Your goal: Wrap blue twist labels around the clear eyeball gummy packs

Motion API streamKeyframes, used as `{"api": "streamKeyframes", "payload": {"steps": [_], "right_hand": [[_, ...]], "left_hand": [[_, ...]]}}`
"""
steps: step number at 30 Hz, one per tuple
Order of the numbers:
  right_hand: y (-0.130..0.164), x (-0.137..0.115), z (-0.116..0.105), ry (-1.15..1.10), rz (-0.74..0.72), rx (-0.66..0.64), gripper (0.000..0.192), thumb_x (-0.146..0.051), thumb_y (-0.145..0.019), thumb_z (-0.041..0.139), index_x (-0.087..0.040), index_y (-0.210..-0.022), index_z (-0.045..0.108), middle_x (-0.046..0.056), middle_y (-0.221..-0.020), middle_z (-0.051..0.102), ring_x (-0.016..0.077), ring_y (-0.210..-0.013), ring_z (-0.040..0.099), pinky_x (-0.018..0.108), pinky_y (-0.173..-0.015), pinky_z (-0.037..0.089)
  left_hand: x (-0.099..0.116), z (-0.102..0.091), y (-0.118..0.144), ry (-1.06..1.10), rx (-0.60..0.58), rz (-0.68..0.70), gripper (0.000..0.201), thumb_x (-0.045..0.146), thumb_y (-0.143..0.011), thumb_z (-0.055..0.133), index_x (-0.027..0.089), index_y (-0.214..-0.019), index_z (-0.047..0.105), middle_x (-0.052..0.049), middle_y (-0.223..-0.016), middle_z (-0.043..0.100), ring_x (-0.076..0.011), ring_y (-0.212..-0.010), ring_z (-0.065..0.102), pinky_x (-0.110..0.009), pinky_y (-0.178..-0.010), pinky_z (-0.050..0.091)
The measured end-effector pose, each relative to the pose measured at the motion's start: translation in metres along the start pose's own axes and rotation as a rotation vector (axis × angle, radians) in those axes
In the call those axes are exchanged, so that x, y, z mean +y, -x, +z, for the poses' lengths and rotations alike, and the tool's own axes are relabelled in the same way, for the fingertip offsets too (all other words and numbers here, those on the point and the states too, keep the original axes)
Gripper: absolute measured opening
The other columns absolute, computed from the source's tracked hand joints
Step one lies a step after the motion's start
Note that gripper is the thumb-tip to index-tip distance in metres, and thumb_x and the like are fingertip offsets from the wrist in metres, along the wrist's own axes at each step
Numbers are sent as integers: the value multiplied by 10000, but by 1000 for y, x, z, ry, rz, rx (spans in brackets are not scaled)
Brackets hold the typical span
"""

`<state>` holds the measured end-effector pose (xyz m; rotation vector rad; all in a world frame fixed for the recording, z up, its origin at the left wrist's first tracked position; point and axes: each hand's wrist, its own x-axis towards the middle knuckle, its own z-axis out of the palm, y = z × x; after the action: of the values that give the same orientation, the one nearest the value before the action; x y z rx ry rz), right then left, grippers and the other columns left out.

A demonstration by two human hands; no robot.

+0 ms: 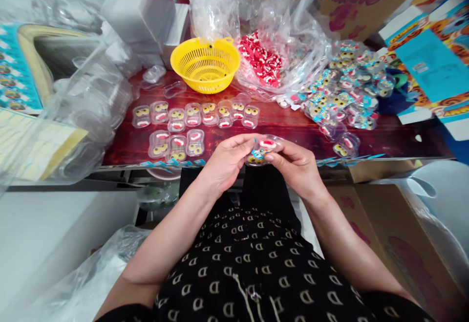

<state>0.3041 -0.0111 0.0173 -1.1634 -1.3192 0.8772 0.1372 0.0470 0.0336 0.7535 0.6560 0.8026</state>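
Note:
Above the table's front edge, a small clear plastic candy pack (266, 144) is held between both hands. It contains red-and-white lips and yellow eye pieces, with a blue printed sticker across its middle. My left hand (229, 158) pinches its left side near the sticker. From the right, my right hand (298, 163) grips it with thumb in front and fingers behind. Several clear packs (195, 142) with eyes and lips but no visible stickers lie in two rows to the left. A heap of packs (344, 87), many with blue stickers, is at the right.
A yellow basket (205, 65) stands behind the rows, beside a plastic bag of red-and-white candies (258, 60). Empty clear shells (98, 97) fill a bag at left, near a sheet of stickers (36, 141). Printed boxes (432, 63) stand at right on the red-brown table (227, 139).

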Motion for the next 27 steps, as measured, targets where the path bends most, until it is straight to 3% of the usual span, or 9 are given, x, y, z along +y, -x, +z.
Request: {"api": "streamKeyframes", "payload": {"steps": [5,11,16,23,27], "right_hand": [[-6,-6,0,133,-54,24,45,-295,-858,764,-261,-853,793,7,-824,752,179,-778,678,331,-760,545],[-5,-7,5,116,51,88,53,-286,-850,757,-295,-853,809,-2,-825,755,197,-795,681,372,-810,550],[-7,-2,9,57,138,121,90,-301,-820,766,-283,-889,821,-3,-829,767,184,-775,676,362,-789,551],[-7,8,17,-43,169,162,147,-355,-832,759,-278,-942,820,2,-873,756,174,-813,660,350,-826,534],[-10,6,16,-28,160,171,136,-344,-814,772,-269,-918,816,-6,-809,699,147,-760,622,295,-733,511]], "left_hand": [[-1,-5,-1,-40,-36,58,228,286,-820,786,210,-1018,701,-3,-882,689,-124,-818,638,-258,-801,493],[-7,-7,-6,-176,3,113,183,360,-861,730,233,-849,598,1,-828,625,-142,-760,588,-288,-749,493],[-15,-4,-4,-284,59,179,300,488,-941,615,202,-857,652,-27,-854,679,-158,-820,620,-310,-815,512],[-12,-4,2,-727,98,353,173,346,-929,628,201,-936,721,-22,-927,689,-159,-885,625,-295,-852,487],[-11,-10,-4,-870,182,292,247,384,-938,589,195,-802,671,2,-779,652,-157,-752,573,-280,-749,445]]}}
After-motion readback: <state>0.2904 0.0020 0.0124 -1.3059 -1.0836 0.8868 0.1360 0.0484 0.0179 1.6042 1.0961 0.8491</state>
